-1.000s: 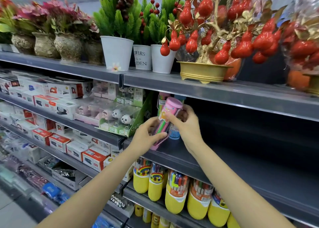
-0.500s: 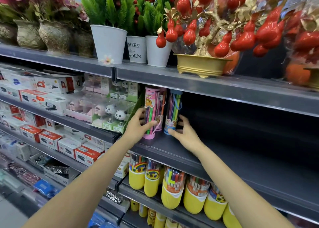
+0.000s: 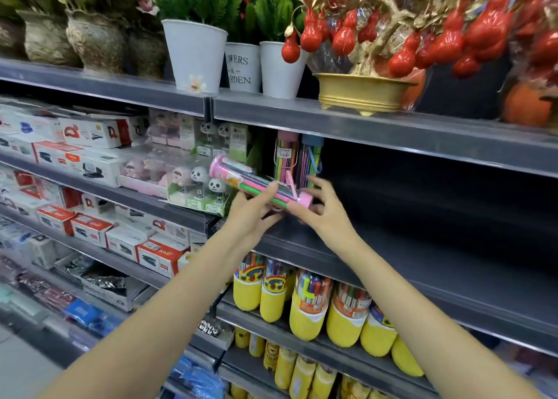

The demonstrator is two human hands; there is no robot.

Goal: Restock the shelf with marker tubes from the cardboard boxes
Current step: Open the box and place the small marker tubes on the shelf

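A pink-capped marker tube (image 3: 259, 184) is held nearly flat, tilted down toward 4 o'clock, just above the front edge of the dark shelf (image 3: 392, 265). It is gripped from below by the left hand (image 3: 250, 214), whose fingers are curled round the clear middle of the tube with the thumb laid over the top. The right-hand cap end is pinched by the right hand (image 3: 324, 214), thumb beneath and the other fingers spread loosely (the index finger is raised toward 12 o'clock).

Just behind, at 12 o'clock from the hands, two more tubes are stood upright on the same shelf: a pink-lidded tube (image 3: 286, 154) and, touching it at its 3 o'clock side, a blue-lidded tube (image 3: 311, 160). The shelf stretches away toward 3 o'clock.

At 9 o'clock from the held tube, panda figurines (image 3: 199, 184) in clear boxes are displayed. On the shelf below, at 6 o'clock, yellow-based marker tubs (image 3: 308, 308) are lined up.
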